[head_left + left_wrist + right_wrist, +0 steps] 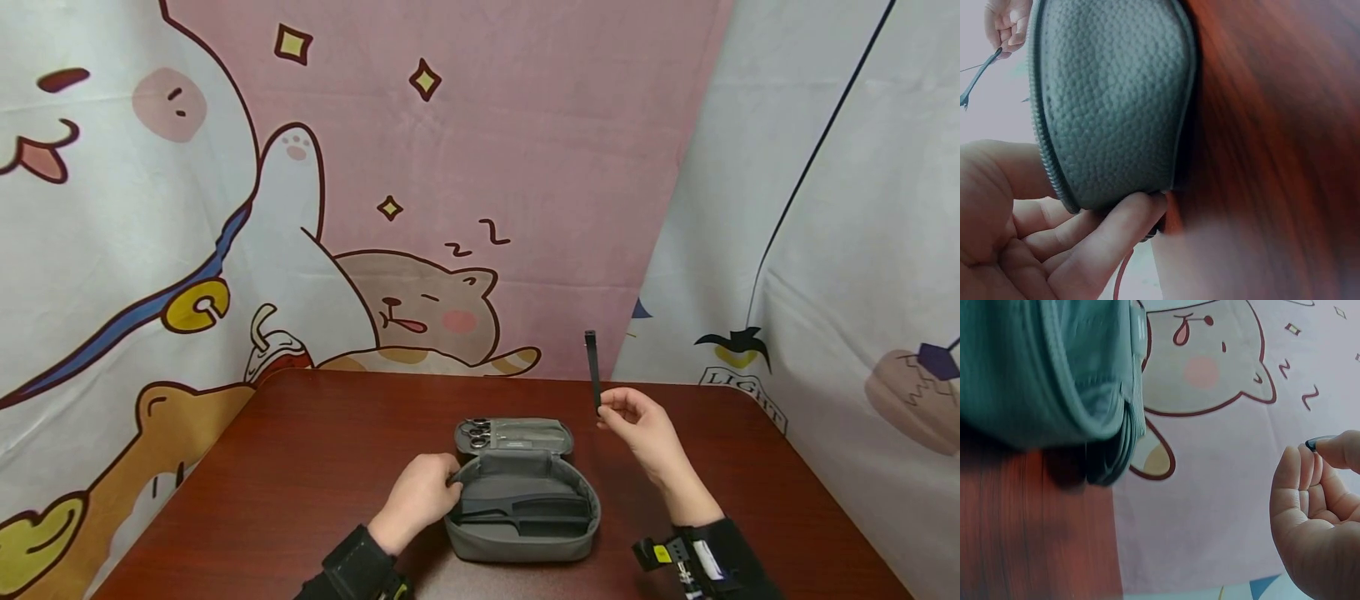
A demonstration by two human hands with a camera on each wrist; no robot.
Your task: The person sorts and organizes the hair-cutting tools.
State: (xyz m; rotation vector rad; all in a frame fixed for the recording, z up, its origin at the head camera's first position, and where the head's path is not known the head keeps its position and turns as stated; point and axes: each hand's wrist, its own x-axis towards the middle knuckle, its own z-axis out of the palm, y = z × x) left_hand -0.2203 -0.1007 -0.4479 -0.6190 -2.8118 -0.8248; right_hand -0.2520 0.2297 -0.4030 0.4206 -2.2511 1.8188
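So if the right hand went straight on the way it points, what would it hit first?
Probably the pink cloth behind the table, though the black strip in the right hand might touch it first; depth is unclear.

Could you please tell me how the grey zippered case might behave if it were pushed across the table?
The grey case would probably slide rather than tip, since it sits low and broad on the table. Its walls hold their shape, so they may yield only slightly. The open lid might flop about, being joined at the back edge.
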